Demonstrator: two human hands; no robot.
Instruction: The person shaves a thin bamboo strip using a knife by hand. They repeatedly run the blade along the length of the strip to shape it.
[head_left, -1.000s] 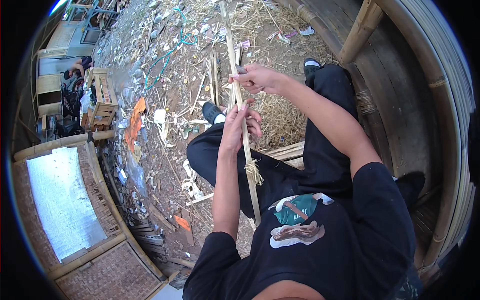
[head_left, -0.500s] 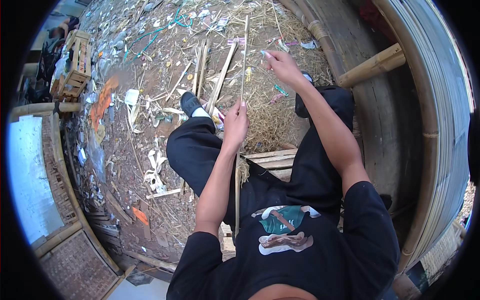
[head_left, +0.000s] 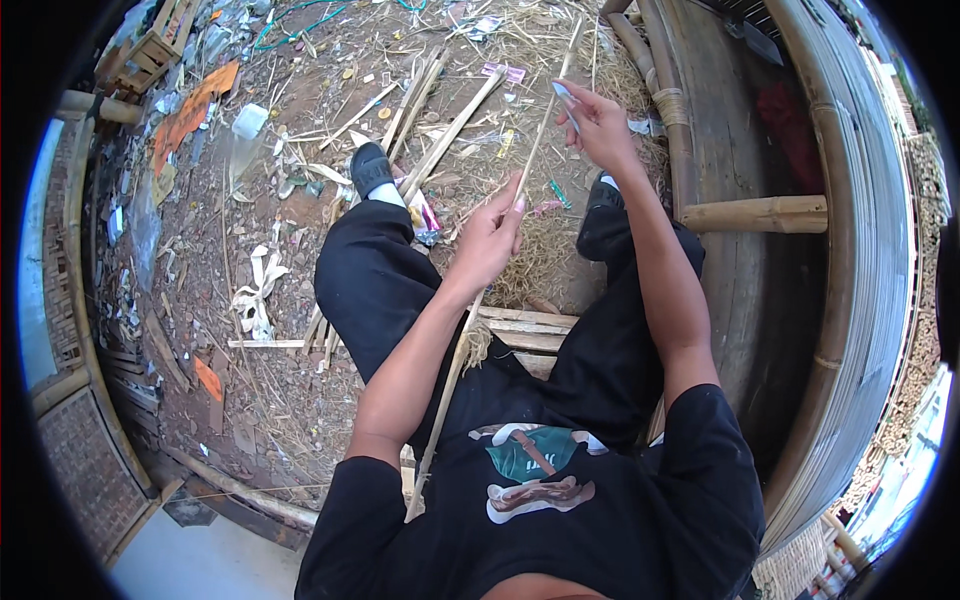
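Note:
A long thin bamboo strip [head_left: 447, 395] runs from my shirt up past my lap, tilted with its far end to the right. My left hand [head_left: 485, 245] is closed around its middle. Above and to the right, my right hand [head_left: 604, 130] is closed on a small pale blade [head_left: 566, 97], whose tip is beside the strip's far part; whether they touch I cannot tell. Its handle is mostly hidden by my fingers. A tuft of curly shavings [head_left: 478, 346] hangs at the strip near my lap.
Split bamboo pieces [head_left: 455, 130] lie on the littered ground beyond my left foot. Straw-like shavings [head_left: 530, 270] cover the ground between my legs. A bamboo frame [head_left: 832, 300] stands along my right side, and a wooden crate [head_left: 150, 55] is at the far left.
The strip has tilted, its far end swinging to the right. My left hand has moved slightly right and down, and my right hand has shifted right. The view has also turned.

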